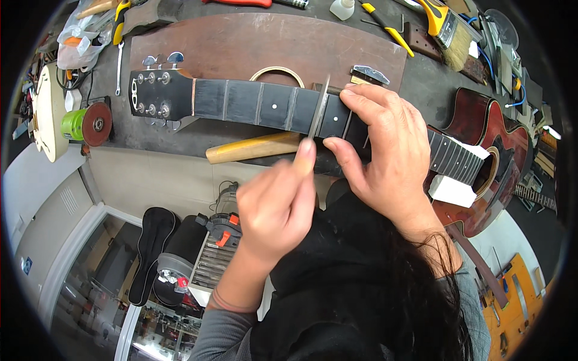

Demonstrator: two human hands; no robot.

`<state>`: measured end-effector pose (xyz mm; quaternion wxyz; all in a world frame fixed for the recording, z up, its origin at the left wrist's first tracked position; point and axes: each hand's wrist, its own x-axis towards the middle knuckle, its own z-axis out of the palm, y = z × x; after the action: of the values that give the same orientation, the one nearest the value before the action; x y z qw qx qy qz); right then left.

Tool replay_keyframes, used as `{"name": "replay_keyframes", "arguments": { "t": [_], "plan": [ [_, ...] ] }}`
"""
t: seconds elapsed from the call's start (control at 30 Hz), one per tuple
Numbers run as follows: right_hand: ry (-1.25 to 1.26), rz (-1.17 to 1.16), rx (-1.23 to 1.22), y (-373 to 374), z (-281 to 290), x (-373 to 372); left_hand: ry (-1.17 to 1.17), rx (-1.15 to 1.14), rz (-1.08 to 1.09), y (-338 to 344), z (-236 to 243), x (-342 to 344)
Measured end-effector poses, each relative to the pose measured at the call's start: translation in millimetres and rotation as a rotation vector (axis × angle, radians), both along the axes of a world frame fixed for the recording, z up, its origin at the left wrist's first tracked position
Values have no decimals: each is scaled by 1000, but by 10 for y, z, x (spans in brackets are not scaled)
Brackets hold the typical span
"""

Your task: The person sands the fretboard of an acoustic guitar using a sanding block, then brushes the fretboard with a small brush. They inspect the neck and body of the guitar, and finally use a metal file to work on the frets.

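Note:
An acoustic guitar with a dark red body lies across the bench, its neck running left to a black headstock with metal tuners. In my left hand, closed in a pinch, is a thin metal file, lying across the dark fretboard along a fret; its held end is hidden. My right hand grips the guitar neck just right of the file, thumb at the near edge and fingers over the far one. White padding sits beside the soundhole.
Beneath the neck are a brown board and a wooden stick. A green tool with a disc stands at left. A paintbrush, a capo-like metal piece and a wooden ring lie beyond the neck.

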<state>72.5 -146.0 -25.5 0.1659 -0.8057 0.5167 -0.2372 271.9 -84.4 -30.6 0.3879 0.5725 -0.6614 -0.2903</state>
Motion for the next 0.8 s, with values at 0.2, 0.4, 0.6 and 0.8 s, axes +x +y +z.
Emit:
{"name": "replay_keyframes", "arguments": {
  "t": [0.2, 0.4, 0.6, 0.8],
  "plan": [
    [11, -11, 5, 7, 16, -11, 48, -10, 9, 174, -10, 45],
    [3, 0, -2, 10, -1, 2, 72, -12, 24, -77, -16, -59],
    [22, -9, -7, 5, -1, -13, 67, 80, 12, 256, 65, 46],
    [9, 0, 6, 12, 5, 5, 134, 17, 39, -194, 16, -111]
  ]
}}
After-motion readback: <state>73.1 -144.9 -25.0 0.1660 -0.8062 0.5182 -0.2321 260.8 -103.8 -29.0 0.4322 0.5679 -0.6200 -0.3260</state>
